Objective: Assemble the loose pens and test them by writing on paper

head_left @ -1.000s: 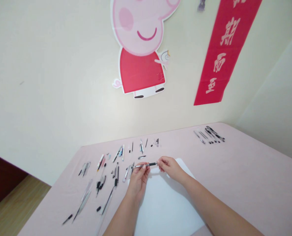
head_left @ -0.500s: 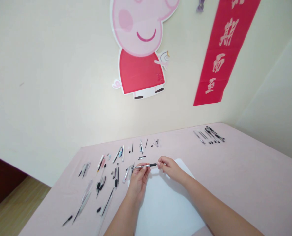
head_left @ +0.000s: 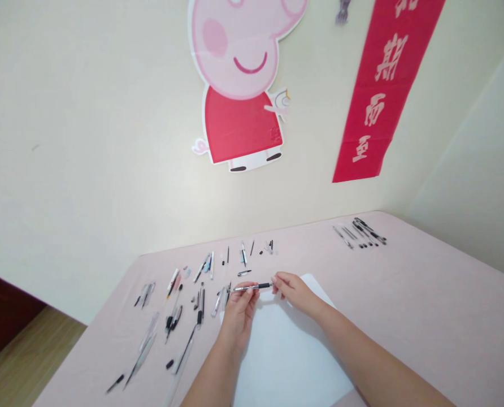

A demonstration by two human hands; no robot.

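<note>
One pen [head_left: 262, 286] is held nearly level at the lower centre of the frame by two hands. Its clear barrel is pinched between thumb and fingers of the left hand [head_left: 238, 312]; its tip, past the black grip, is pinched by the fingertips of the right hand [head_left: 292, 289]. One white sheet [head_left: 290, 356] is seen below them on the pink table [head_left: 438, 316]. One short pen piece [head_left: 244, 273] is set just above the left hand. Many pen parts [head_left: 200, 308] are scattered at lower left, too blurred to be counted surely; one smaller group [head_left: 364, 233] is laid at centre right.
</note>
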